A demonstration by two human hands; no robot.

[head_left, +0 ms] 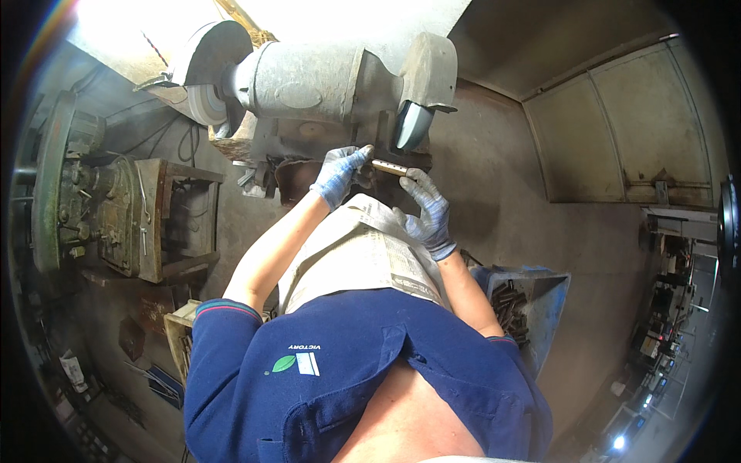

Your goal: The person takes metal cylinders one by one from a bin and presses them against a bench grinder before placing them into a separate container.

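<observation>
Currently grips a slim, spotted metal bar [389, 167] by its left end, with the gloved left hand [340, 174] closed on it. Touches the right end with the fingertips of the loosely curled right hand [427, 212]; can't make out whether pinching there too. Holds it between the newspaper [363, 251] and the grey grinder [301, 81], near the right-hand wheel [414, 126].

Slim metallic bar [389, 167], dark spots dotted in a row along its face, bridging left hand [342, 171] to right hand's [428, 210] fingertips, slanting gently down rightward!
</observation>
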